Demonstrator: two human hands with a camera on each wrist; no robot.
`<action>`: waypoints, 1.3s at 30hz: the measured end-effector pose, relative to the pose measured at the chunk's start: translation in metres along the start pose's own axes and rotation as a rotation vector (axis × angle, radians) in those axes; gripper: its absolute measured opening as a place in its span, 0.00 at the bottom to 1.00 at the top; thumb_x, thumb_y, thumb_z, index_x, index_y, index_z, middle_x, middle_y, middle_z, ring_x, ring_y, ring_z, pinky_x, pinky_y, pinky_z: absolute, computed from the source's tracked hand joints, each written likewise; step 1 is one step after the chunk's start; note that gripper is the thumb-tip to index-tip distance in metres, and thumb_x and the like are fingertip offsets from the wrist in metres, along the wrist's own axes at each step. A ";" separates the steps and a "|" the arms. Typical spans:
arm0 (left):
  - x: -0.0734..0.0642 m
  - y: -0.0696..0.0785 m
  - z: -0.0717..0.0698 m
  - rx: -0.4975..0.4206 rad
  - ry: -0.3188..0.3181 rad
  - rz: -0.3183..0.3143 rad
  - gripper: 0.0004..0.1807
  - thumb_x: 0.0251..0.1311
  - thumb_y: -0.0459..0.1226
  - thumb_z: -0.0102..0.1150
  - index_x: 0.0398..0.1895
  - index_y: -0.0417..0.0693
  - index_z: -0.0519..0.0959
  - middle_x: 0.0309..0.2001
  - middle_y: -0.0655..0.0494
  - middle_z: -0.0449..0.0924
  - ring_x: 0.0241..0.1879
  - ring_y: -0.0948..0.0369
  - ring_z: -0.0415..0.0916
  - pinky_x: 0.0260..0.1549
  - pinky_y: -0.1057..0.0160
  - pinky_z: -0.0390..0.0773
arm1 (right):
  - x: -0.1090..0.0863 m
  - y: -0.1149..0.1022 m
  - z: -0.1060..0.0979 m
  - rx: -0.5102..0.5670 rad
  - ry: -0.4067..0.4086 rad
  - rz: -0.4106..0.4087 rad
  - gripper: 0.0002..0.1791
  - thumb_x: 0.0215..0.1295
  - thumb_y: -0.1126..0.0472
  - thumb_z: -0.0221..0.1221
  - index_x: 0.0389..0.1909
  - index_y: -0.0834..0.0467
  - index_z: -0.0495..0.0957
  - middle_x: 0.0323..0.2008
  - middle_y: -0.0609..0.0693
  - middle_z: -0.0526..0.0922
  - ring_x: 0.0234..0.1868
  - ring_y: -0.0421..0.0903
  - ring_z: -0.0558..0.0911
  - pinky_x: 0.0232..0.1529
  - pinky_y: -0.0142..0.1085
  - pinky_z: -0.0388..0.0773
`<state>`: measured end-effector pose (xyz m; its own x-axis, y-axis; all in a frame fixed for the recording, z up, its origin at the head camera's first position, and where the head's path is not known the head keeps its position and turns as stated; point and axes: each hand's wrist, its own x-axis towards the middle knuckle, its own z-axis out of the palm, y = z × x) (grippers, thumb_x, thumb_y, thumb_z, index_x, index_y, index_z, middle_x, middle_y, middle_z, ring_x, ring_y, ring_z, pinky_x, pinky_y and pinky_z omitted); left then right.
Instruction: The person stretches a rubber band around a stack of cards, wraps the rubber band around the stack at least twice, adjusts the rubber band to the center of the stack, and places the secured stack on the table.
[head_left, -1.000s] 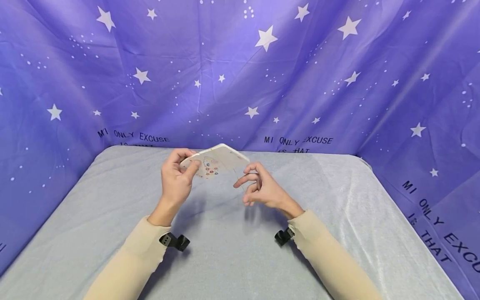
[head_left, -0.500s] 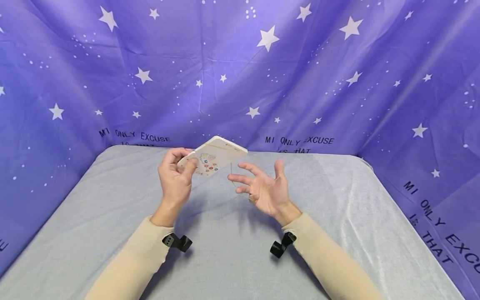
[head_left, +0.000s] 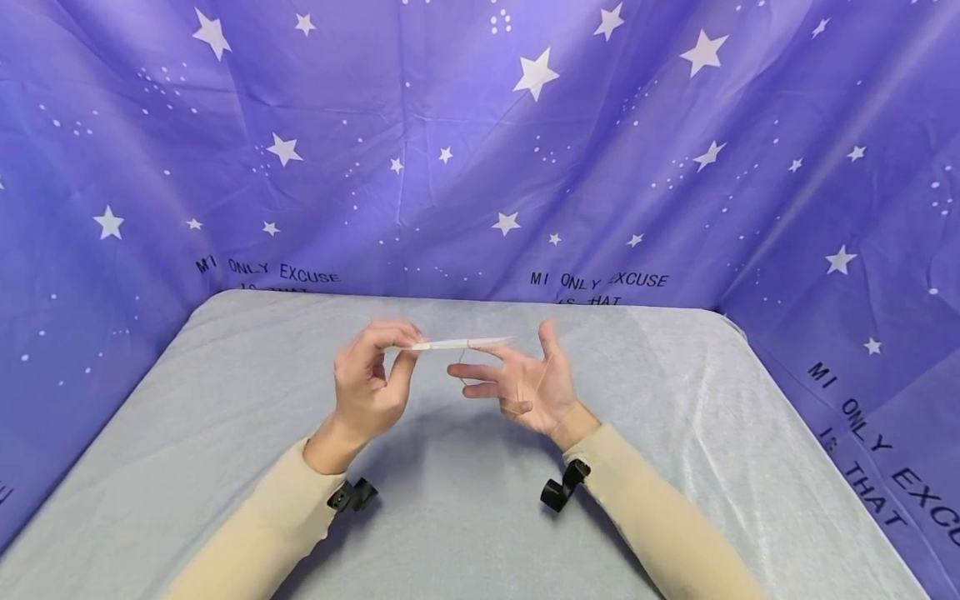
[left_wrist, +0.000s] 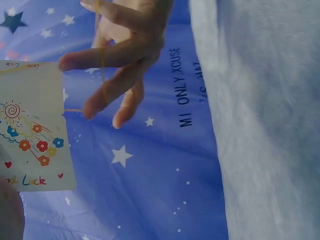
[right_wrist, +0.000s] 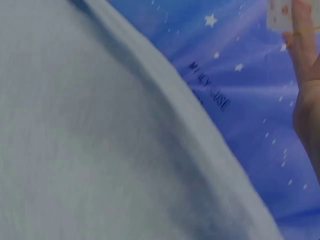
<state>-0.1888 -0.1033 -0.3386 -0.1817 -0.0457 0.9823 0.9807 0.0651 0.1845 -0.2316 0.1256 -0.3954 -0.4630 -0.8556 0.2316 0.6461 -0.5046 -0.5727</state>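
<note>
My left hand pinches a thin white notebook by its left end, thumb below and fingers above, holding it almost edge-on over the table. Its cover shows flowers, a sun and "Luck" lettering in the left wrist view. A thin yellow elastic band runs from the notebook across the spread fingers of my right hand. The right index fingertip is right at the notebook's edge, and the thumb points up, apart. In the right wrist view, only part of that hand and a notebook corner show.
A table with a pale grey-blue cloth lies under both hands. Purple-blue curtains with white stars stand behind it and at both sides. Black wrist cameras are strapped over the beige sleeves.
The notebook has come down and turned from showing its cover to nearly edge-on. My right hand has spread its fingers and turned palm-up, with the band stretched over them.
</note>
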 end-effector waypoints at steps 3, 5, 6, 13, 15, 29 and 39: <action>0.002 0.005 0.003 0.040 -0.040 0.096 0.05 0.58 0.23 0.53 0.25 0.28 0.71 0.26 0.40 0.76 0.28 0.51 0.76 0.34 0.64 0.79 | -0.002 0.000 -0.008 0.021 0.029 0.015 0.59 0.56 0.19 0.30 0.74 0.61 0.39 0.62 0.71 0.66 0.52 0.59 0.80 0.15 0.25 0.69; 0.004 0.008 0.004 0.067 -0.053 0.143 0.07 0.60 0.23 0.52 0.25 0.28 0.71 0.25 0.40 0.75 0.27 0.51 0.75 0.33 0.63 0.79 | -0.003 0.001 -0.014 0.025 0.042 0.032 0.57 0.59 0.20 0.29 0.74 0.61 0.40 0.61 0.71 0.68 0.50 0.58 0.81 0.15 0.25 0.70; 0.004 0.010 0.005 0.073 -0.055 0.161 0.07 0.60 0.23 0.52 0.25 0.28 0.70 0.25 0.40 0.75 0.26 0.50 0.75 0.33 0.63 0.79 | -0.003 0.001 -0.017 0.029 0.047 0.043 0.55 0.60 0.21 0.28 0.73 0.61 0.41 0.61 0.71 0.68 0.49 0.57 0.81 0.16 0.25 0.70; 0.004 0.015 0.006 0.069 -0.100 0.228 0.07 0.59 0.22 0.51 0.24 0.29 0.70 0.25 0.41 0.75 0.25 0.50 0.75 0.31 0.61 0.79 | 0.001 -0.002 -0.025 0.033 0.029 0.156 0.45 0.66 0.27 0.22 0.71 0.57 0.51 0.59 0.71 0.70 0.48 0.57 0.82 0.19 0.26 0.75; 0.002 0.013 0.005 0.066 -0.132 0.240 0.07 0.60 0.22 0.51 0.24 0.30 0.70 0.25 0.42 0.75 0.25 0.50 0.75 0.31 0.61 0.79 | 0.002 -0.006 -0.024 0.004 0.017 0.187 0.43 0.68 0.29 0.24 0.70 0.57 0.53 0.59 0.72 0.69 0.46 0.57 0.82 0.17 0.26 0.74; -0.006 0.004 -0.002 0.059 -0.277 0.256 0.07 0.61 0.22 0.47 0.26 0.31 0.72 0.28 0.43 0.77 0.27 0.52 0.75 0.32 0.60 0.79 | 0.012 -0.031 -0.021 -0.183 0.087 0.372 0.33 0.72 0.39 0.26 0.61 0.61 0.58 0.55 0.72 0.72 0.42 0.61 0.83 0.17 0.29 0.78; -0.010 0.003 -0.002 0.042 -0.271 0.204 0.06 0.62 0.23 0.49 0.27 0.31 0.73 0.28 0.43 0.77 0.28 0.52 0.76 0.35 0.61 0.79 | 0.017 -0.034 -0.021 -0.265 0.139 0.438 0.30 0.75 0.40 0.28 0.60 0.59 0.58 0.53 0.71 0.75 0.41 0.60 0.84 0.20 0.31 0.79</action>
<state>-0.1842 -0.1045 -0.3475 -0.0006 0.2389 0.9711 0.9960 0.0869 -0.0208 -0.2745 0.1306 -0.3885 -0.2719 -0.9471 -0.1705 0.6301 -0.0413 -0.7754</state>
